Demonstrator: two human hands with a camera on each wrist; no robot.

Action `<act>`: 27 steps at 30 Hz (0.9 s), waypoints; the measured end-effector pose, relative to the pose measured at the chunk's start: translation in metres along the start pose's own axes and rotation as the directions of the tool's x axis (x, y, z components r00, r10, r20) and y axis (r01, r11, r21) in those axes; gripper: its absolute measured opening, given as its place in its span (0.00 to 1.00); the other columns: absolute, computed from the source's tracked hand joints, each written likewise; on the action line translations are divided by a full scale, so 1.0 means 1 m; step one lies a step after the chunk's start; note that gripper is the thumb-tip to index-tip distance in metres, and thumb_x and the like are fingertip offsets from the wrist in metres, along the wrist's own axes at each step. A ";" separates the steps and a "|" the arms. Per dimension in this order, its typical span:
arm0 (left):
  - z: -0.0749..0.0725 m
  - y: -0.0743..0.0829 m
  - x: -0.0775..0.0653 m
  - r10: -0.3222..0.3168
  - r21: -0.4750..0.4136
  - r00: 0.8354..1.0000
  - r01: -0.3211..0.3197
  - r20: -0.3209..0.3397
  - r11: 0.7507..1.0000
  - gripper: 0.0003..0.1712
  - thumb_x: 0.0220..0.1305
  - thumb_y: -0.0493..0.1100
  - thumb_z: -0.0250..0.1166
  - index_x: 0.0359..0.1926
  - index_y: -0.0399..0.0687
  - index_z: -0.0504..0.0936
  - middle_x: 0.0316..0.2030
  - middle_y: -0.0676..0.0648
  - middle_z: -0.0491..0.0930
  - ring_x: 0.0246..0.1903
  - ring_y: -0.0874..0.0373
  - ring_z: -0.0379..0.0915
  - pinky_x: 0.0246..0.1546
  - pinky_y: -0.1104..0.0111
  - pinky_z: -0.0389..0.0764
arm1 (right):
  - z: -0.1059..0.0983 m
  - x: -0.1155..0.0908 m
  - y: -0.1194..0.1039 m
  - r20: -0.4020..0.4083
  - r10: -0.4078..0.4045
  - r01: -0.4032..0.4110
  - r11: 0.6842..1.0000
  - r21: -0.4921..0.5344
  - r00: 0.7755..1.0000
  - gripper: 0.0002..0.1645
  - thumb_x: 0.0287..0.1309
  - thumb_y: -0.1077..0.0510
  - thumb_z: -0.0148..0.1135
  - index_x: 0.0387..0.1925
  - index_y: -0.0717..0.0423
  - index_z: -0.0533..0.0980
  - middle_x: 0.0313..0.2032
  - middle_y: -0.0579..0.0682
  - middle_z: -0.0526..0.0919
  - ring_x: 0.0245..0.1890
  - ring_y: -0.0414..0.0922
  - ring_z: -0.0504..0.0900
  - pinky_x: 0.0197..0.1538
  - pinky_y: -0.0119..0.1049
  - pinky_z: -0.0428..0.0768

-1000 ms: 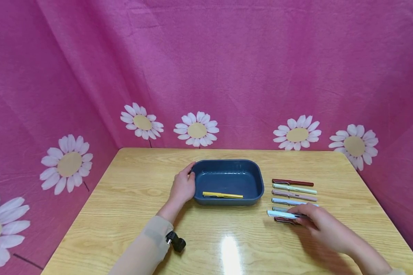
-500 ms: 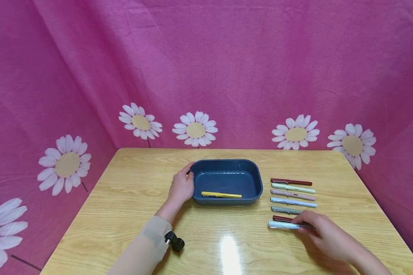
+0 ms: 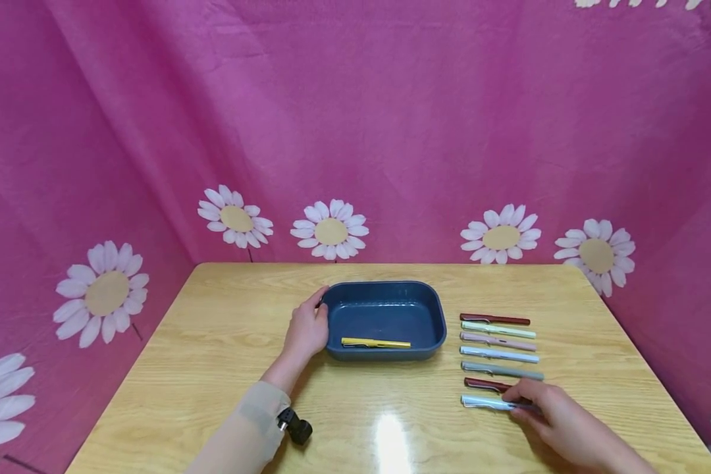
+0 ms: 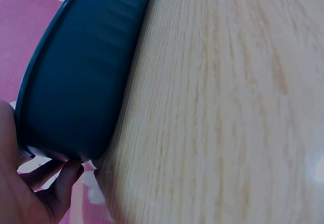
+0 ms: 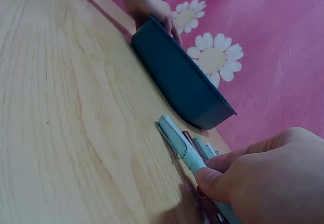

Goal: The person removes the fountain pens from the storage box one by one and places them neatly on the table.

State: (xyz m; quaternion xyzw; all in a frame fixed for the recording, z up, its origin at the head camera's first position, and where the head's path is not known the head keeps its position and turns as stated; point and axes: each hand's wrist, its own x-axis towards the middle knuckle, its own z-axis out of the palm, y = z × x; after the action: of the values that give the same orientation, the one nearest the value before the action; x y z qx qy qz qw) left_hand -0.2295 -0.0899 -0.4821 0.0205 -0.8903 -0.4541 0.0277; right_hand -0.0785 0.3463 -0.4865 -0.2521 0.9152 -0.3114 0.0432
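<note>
My left hand grips the left end of a dark blue tray, thumb and fingers at its wall; the left wrist view shows the fingertips against the tray's end. A yellow pen lies inside along the near wall. To the right, my right hand pinches a pale blue pen by its right part, which the fingers hide. This pen is at the near end of a row, close to the table, beside a dark red pen. In the right wrist view its clip shows, with the thumb on the barrel.
Behind lie more pens, roughly parallel: grey-green, light blue, pink, pale green and dark red. They stand right of the tray on a wooden table. A pink flowered cloth hangs behind.
The right hand has brought the pale blue pen nearer to the person, from over the grey-green and near dark red pens to the row's front. The left hand stays on the tray.
</note>
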 end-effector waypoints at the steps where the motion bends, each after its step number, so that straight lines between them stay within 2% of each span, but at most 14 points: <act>1: 0.000 0.000 -0.001 0.001 0.000 1.000 -0.001 -0.001 1.000 0.27 0.84 0.43 0.50 0.79 0.57 0.70 0.73 0.41 0.72 0.73 0.42 0.66 0.71 0.43 0.68 | 0.000 0.000 0.000 0.013 0.018 -0.018 1.000 0.003 1.000 0.10 0.69 0.63 0.69 0.47 0.45 0.82 0.43 0.34 0.82 0.42 0.31 0.78 0.41 0.32 0.82; 5: 0.000 -0.002 -0.001 0.010 0.005 1.000 -0.010 -0.002 1.000 0.27 0.84 0.43 0.50 0.79 0.57 0.71 0.73 0.42 0.72 0.73 0.42 0.66 0.71 0.44 0.68 | 0.001 -0.002 0.000 0.016 0.044 -0.044 0.999 -0.022 0.999 0.11 0.68 0.63 0.70 0.46 0.45 0.83 0.42 0.33 0.82 0.42 0.31 0.79 0.42 0.33 0.83; 11: 0.001 -0.003 0.001 0.018 0.002 1.000 -0.018 -0.008 1.000 0.27 0.84 0.43 0.50 0.79 0.57 0.71 0.73 0.42 0.72 0.73 0.43 0.66 0.71 0.44 0.68 | 0.001 -0.003 0.003 -0.039 -0.009 0.005 0.996 -0.091 0.999 0.14 0.65 0.66 0.72 0.45 0.44 0.83 0.43 0.33 0.82 0.42 0.34 0.81 0.44 0.34 0.83; 16: 0.001 -0.002 0.001 0.011 0.001 1.000 -0.011 -0.005 1.000 0.27 0.84 0.43 0.50 0.79 0.58 0.71 0.73 0.42 0.72 0.73 0.43 0.66 0.71 0.44 0.68 | 0.001 -0.002 0.004 -0.048 -0.026 0.020 0.992 -0.122 0.999 0.13 0.66 0.65 0.72 0.45 0.44 0.84 0.42 0.34 0.82 0.41 0.39 0.82 0.44 0.35 0.83; 23: 0.001 -0.003 0.001 0.021 0.011 1.000 -0.020 -0.013 1.000 0.27 0.84 0.43 0.50 0.79 0.58 0.71 0.73 0.42 0.73 0.72 0.42 0.67 0.70 0.44 0.69 | 0.003 0.000 0.001 -0.049 -0.009 0.000 0.983 -0.182 0.999 0.14 0.62 0.66 0.74 0.43 0.44 0.84 0.42 0.31 0.80 0.42 0.33 0.78 0.44 0.38 0.84; 27: 0.000 -0.003 0.001 0.016 0.011 1.000 -0.016 -0.010 1.000 0.27 0.84 0.43 0.50 0.79 0.58 0.71 0.73 0.42 0.73 0.72 0.42 0.67 0.71 0.44 0.69 | 0.004 0.000 0.000 -0.039 0.018 -0.025 0.978 -0.207 0.999 0.13 0.61 0.65 0.75 0.42 0.44 0.84 0.41 0.32 0.79 0.42 0.33 0.78 0.44 0.39 0.84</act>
State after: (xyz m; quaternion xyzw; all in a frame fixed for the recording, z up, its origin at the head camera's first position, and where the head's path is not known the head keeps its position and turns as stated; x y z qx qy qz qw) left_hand -0.2307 -0.0913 -0.4847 0.0158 -0.8927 -0.4490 0.0360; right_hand -0.0779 0.3442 -0.4892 -0.2394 0.9460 -0.2183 0.0030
